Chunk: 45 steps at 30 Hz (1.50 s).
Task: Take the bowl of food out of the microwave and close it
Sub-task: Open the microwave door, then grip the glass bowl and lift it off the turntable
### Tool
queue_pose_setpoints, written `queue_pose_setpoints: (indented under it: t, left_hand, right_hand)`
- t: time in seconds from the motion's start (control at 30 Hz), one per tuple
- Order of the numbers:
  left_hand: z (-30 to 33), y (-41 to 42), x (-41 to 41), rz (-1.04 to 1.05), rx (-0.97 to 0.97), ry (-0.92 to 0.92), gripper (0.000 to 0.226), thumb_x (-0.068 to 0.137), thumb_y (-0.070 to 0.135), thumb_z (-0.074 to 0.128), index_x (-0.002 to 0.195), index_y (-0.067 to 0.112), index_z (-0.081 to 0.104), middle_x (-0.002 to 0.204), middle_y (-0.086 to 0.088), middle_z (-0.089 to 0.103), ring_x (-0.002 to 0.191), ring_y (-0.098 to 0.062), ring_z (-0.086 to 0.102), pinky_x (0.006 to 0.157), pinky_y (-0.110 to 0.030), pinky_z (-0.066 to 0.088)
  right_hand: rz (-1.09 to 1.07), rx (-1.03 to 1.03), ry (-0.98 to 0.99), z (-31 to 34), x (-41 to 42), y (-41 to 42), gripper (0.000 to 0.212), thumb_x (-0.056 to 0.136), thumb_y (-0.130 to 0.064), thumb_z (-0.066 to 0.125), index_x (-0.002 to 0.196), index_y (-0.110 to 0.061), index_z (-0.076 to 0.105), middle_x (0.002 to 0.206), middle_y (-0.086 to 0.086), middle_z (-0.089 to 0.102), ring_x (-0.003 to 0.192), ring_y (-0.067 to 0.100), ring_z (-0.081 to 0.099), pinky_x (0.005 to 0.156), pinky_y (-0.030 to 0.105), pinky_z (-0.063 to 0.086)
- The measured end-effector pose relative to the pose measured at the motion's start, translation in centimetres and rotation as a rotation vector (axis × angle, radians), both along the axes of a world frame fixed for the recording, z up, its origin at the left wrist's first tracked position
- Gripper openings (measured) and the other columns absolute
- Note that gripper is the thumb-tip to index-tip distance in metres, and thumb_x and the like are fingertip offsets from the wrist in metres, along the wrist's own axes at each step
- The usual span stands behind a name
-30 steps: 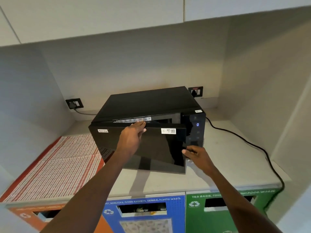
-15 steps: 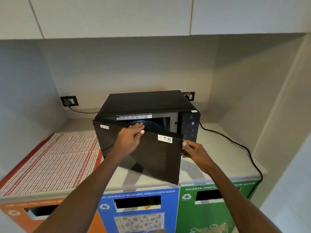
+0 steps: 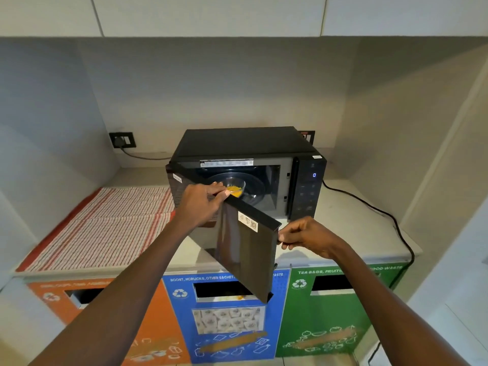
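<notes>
I see one black microwave (image 3: 248, 143) on the pale counter (image 3: 351, 228), one glass bowl (image 3: 232, 186) of yellow food inside. My left hand (image 3: 202, 204) grips the door (image 3: 247, 249) top; my right hand (image 3: 307, 236) pinches its edge. Three bins (image 3: 330, 320) below.

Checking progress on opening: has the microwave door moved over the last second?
Yes. The microwave door has swung outward, away from the control panel, from nearly shut to wide open, and the bowl inside now shows.

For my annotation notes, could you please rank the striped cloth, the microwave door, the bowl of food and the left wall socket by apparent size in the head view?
1. striped cloth
2. microwave door, enlarged by nearness
3. bowl of food, partly hidden
4. wall socket, close to the bowl, so unsure
</notes>
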<state>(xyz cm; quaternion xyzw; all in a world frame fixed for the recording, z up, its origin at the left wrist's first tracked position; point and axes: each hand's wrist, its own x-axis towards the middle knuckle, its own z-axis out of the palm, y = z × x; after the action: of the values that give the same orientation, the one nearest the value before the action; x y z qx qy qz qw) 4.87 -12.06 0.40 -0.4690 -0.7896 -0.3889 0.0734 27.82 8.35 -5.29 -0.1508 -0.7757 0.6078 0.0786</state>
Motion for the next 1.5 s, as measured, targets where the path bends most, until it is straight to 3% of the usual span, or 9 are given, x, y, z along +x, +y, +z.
queue_pose_setpoints:
  t: [0.1, 0.2, 0.5, 0.7, 0.93, 1.13, 1.23, 1.43, 1.5]
  left_hand:
    - [0.8, -1.3, 0.0, 0.034, -0.073, 0.025, 0.034, 0.089, 0.036, 0.065, 0.118, 0.019, 0.069, 0.122, -0.004, 0.071, 0.115, -0.018, 0.066, 0.092, -0.027, 0.046]
    - [1.6, -2.7, 0.1, 0.084, -0.177, 0.015, 0.041, 0.092, 0.040, 0.060, 0.125, 0.016, 0.065, 0.130, -0.008, 0.066, 0.118, -0.026, 0.063, 0.098, -0.039, 0.050]
    - [2.8, -7.1, 0.1, 0.200, -0.392, 0.106, 0.049, 0.098, 0.041, 0.048, 0.137, 0.013, 0.055, 0.149, -0.011, 0.048, 0.134, -0.034, 0.048, 0.111, -0.046, 0.038]
    - [3.4, -10.9, 0.0, 0.243, -0.384, 0.090, 0.041, 0.097, 0.032, 0.052, 0.132, 0.011, 0.060, 0.140, -0.015, 0.057, 0.124, -0.034, 0.056, 0.103, -0.039, 0.044]
    - [4.3, -13.7, -0.1, 0.270, -0.420, 0.134, 0.031, 0.096, 0.021, 0.052, 0.112, 0.003, 0.072, 0.119, -0.021, 0.070, 0.108, -0.037, 0.063, 0.094, -0.037, 0.050]
    - [4.6, -14.8, 0.2, 0.279, -0.437, 0.194, 0.028, 0.096, 0.015, 0.051, 0.108, 0.006, 0.074, 0.105, -0.020, 0.073, 0.094, -0.036, 0.066, 0.084, -0.041, 0.053]
    - [4.4, -14.6, 0.3, 0.291, -0.443, 0.216, 0.026, 0.095, 0.013, 0.052, 0.102, 0.005, 0.075, 0.097, -0.018, 0.074, 0.086, -0.032, 0.066, 0.075, -0.034, 0.051]
    - [4.7, -13.0, 0.4, 0.418, -0.481, 0.170, 0.014, 0.087, 0.007, 0.061, 0.091, 0.003, 0.074, 0.063, -0.002, 0.053, 0.051, -0.012, 0.043, 0.044, -0.020, 0.030]
    - [4.9, -12.0, 0.7, 0.420, -0.474, 0.158, 0.010, 0.084, 0.003, 0.063, 0.089, 0.001, 0.071, 0.058, 0.000, 0.045, 0.051, -0.014, 0.045, 0.045, -0.022, 0.034]
  right_hand:
    - [0.090, 0.013, 0.005, 0.5, -0.5, -1.9, 0.013, 0.076, -0.016, 0.079, 0.089, -0.013, 0.080, 0.089, 0.009, 0.078, 0.076, 0.017, 0.071, 0.068, 0.021, 0.055]
    - [0.175, 0.004, -0.013, 0.9, -1.2, -4.3, 0.015, 0.074, -0.014, 0.081, 0.089, -0.008, 0.080, 0.085, 0.010, 0.078, 0.076, 0.019, 0.071, 0.070, 0.022, 0.056]
    - [0.431, 0.027, -0.061, 1.8, -4.6, -13.1, 0.018, 0.077, -0.011, 0.079, 0.091, 0.001, 0.076, 0.077, 0.004, 0.076, 0.072, 0.017, 0.069, 0.070, 0.022, 0.056]
    - [0.489, 0.034, -0.041, 1.5, -7.1, -18.1, 0.016, 0.078, -0.012, 0.078, 0.090, -0.001, 0.076, 0.073, 0.001, 0.076, 0.068, 0.012, 0.070, 0.067, 0.020, 0.057]
    - [0.492, 0.127, 0.049, 1.2, -9.7, -22.5, 0.018, 0.078, -0.015, 0.078, 0.087, 0.001, 0.077, 0.083, 0.023, 0.074, 0.068, 0.018, 0.068, 0.070, 0.027, 0.059]
    - [0.479, 0.154, 0.061, 1.0, -11.1, -24.6, 0.016, 0.077, -0.016, 0.079, 0.083, -0.001, 0.078, 0.081, 0.022, 0.075, 0.066, 0.016, 0.068, 0.063, 0.020, 0.055]
    - [0.492, 0.142, 0.062, 1.1, -11.1, -24.5, 0.017, 0.077, -0.016, 0.079, 0.084, -0.001, 0.077, 0.083, 0.023, 0.075, 0.069, 0.020, 0.069, 0.068, 0.024, 0.058]
    - [0.518, 0.088, 0.061, 1.1, -10.7, -24.3, 0.019, 0.079, -0.017, 0.078, 0.087, -0.001, 0.076, 0.076, 0.006, 0.076, 0.069, 0.016, 0.069, 0.068, 0.023, 0.057]
    - [0.530, 0.071, 0.039, 1.2, -10.6, -23.9, 0.019, 0.080, -0.019, 0.078, 0.090, -0.003, 0.076, 0.080, 0.006, 0.076, 0.071, 0.015, 0.070, 0.069, 0.022, 0.057]
